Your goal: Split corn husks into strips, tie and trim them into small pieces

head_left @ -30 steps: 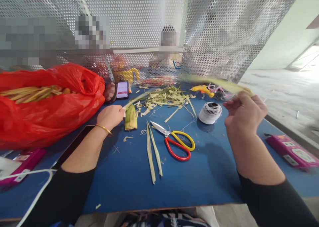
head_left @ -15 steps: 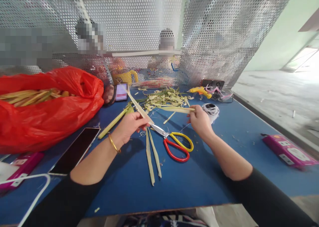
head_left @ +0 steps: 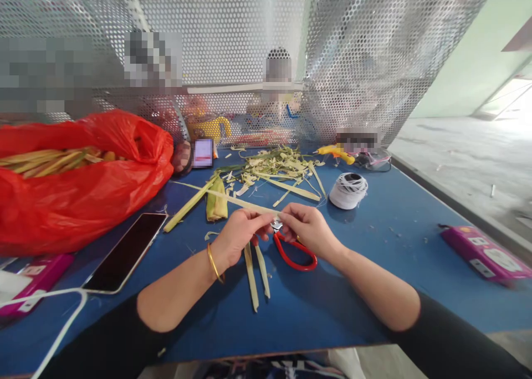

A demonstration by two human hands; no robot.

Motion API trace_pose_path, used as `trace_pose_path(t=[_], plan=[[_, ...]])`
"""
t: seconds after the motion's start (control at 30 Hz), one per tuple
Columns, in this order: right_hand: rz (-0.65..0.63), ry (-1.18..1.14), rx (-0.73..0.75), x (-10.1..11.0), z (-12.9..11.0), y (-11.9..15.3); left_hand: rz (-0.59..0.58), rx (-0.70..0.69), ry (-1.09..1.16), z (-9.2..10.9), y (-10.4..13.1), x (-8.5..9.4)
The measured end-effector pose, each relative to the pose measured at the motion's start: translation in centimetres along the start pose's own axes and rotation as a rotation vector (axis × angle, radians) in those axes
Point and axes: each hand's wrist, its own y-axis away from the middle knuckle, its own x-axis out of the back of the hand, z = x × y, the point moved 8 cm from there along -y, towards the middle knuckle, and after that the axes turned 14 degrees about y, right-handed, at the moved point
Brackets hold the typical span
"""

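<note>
My left hand (head_left: 245, 233) pinches a long pale husk strip (head_left: 233, 200), which stretches away to the upper left. Close beside it, my right hand (head_left: 308, 227) pinches the near end of the same strip. Below the hands lie scissors with a red handle (head_left: 296, 257); their blades and most of the yellow handle are hidden. Two narrow pale strips (head_left: 251, 279) rest on the blue table under my left hand. Beyond my hands is a pile of husk scraps (head_left: 278, 165), with a pale green husk piece (head_left: 216, 200) to its left.
A red plastic bag (head_left: 137, 168) of husks fills the left side, near a dark phone (head_left: 127, 254). White thread (head_left: 348, 191) stands right of the pile, before a yellow glue gun (head_left: 336, 153). A purple pack (head_left: 482, 250) lies far right. Perforated metal (head_left: 224, 41) closes off the back.
My right hand has let go of its strip on the pile and moved left and nearer, onto the strip in my left hand. My left hand has shifted right, over the scissors.
</note>
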Motion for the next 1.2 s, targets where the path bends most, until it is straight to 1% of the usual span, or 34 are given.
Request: trace_pose_path(t=[0.03, 0.07, 0.1, 0.13, 0.2, 0.23, 0.27, 0.3, 0.33, 0.37, 0.43, 0.5, 0.57, 0.6, 0.67, 0.77, 0.87, 0.93, 1.0, 1.07, 1.13, 1.2], plan=[[0.053, 0.073, 0.018, 0.7, -0.1, -0.1, -0.026, 0.005, -0.064, 0.1, 0.2, -0.2], [0.111, 0.182, 0.049, 1.5, -0.4, -0.1, -0.042, -0.025, -0.149, 0.4, 0.5, -0.4], [0.162, 0.309, 0.092, 2.2, -0.9, 0.0, -0.037, -0.106, -0.246, 1.2, 0.8, -0.4], [0.194, 0.436, 0.144, 2.7, -1.5, 0.1, -0.008, -0.237, -0.348, 2.4, 1.2, -0.3], [0.193, 0.622, 0.249, 2.7, -2.7, 0.4, 0.079, -0.553, -0.528, 5.0, 2.4, -0.3], [0.173, 0.668, 0.291, 2.5, -3.1, 0.6, 0.1, -0.663, -0.595, 5.7, 2.8, -0.3], [0.158, 0.694, 0.32, 2.3, -3.5, 0.7, 0.094, -0.708, -0.64, 6.0, 2.9, -0.4], [0.153, 0.707, 0.335, 2.2, -3.7, 0.8, 0.072, -0.687, -0.661, 5.9, 2.6, -0.3], [0.155, 0.717, 0.333, 2.3, -3.8, 0.8, 0.051, -0.618, -0.658, 5.4, 1.9, -0.1], [0.155, 0.735, 0.314, 2.4, -3.8, 0.8, 0.047, -0.534, -0.636, 4.9, 1.3, 0.3], [0.119, 0.831, 0.23, 2.6, -3.3, 0.7, 0.073, -0.383, -0.569, 4.0, 0.1, 1.4], [0.007, 1.002, 0.148, 2.3, -2.5, 0.9, 0.112, -0.28, -0.472, 3.5, -0.7, 2.3], [-0.138, 1.172, 0.137, 1.5, -1.9, 1.4, 0.131, -0.185, -0.339, 2.9, -1.2, 3.1], [-0.193, 1.234, 0.151, 1.0, -1.8, 1.7, 0.135, -0.144, -0.268, 2.6, -1.3, 3.3], [-0.253, 1.315, 0.184, 0.2, -1.7, 2.1, 0.14, -0.097, -0.161, 2.3, -1.5, 3.6], [-0.251, 1.364, 0.19, -0.5, -1.6, 2.2, 0.136, -0.065, -0.083, 2.1, -1.6, 3.7], [-0.245, 1.284, 0.14, -0.4, -1.3, 1.7, 0.149, -0.031, -0.01, 2.0, -1.5, 3.8], [-0.238, 1.134, 0.073, 0.1, -0.9, 1.2, 0.177, -0.04, 0.032, 2.1, -1.6, 4.3], [-0.199, 0.904, 0.019, 0.7, -0.6, 0.6, 0.211, -0.069, 0.055, 2.5, -1.7, 4.9], [-0.152, 0.613, -0.015, 1.2, -0.3, 0.1, 0.247, -0.096, 0.071, 2.8, -1.9, 5.6], [-0.131, 0.323, -0.058, 1.4, 0.2, -0.3, 0.285, -0.118, 0.094, 2.9, -2.1, 6.4], [-0.12, 0.099, -0.095, 1.3, 0.4, -0.4, 0.314, -0.13, 0.119, 3.0, -2.3, 6.9]])
